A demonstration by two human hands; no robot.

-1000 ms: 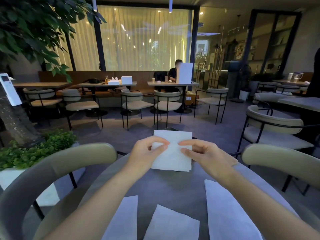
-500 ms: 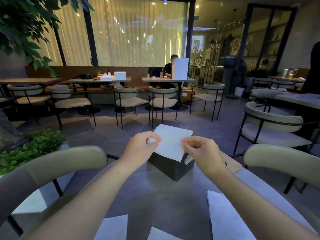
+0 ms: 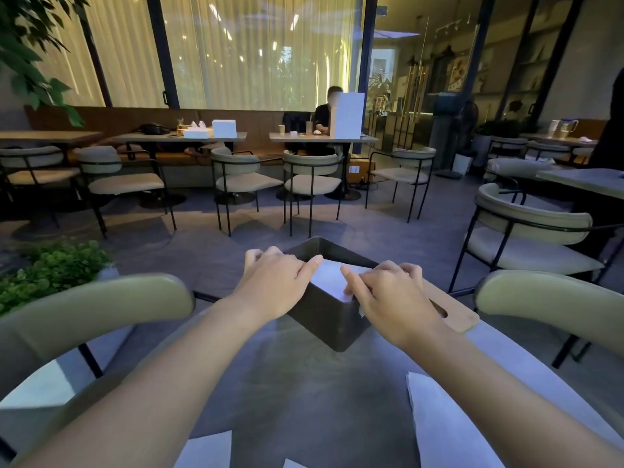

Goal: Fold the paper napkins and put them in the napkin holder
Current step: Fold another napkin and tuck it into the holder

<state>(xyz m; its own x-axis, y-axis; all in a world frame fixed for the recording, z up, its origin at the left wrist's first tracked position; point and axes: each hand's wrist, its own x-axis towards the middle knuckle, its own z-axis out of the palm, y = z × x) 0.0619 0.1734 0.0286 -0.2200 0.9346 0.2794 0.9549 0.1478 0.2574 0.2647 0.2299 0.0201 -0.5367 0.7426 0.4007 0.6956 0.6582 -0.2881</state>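
Two bare hands bore down together on one folded white paper napkin (image 3: 329, 276) that lay in the open top of the dark, square-cornered box of a napkin holder (image 3: 332, 317). The left hand (image 3: 275, 282) rested over the holder's left rim with its thumb on the napkin's edge; the right hand (image 3: 388, 293) pressed curled fingertips (image 3: 349, 282) onto the sheet's near side. Neither hand pinched the sheet; both lay flat upon it, pushing rather than clasping.

The risks looked plain. Uneven pressure from the right fingertips could have buckled the thin sheet or sprung its fold open. A white scrap of paper showed just under the right hand against the holder's outer wall, so an edge may have been caught outside the rim, though I could not tell for certain. A downward shove might also have skidded the holder on the smooth grey round table (image 3: 304, 393). Nearer the forearms, flat white unfolded napkins (image 3: 442, 430) waited, and a dragging wrist could have swept them off.
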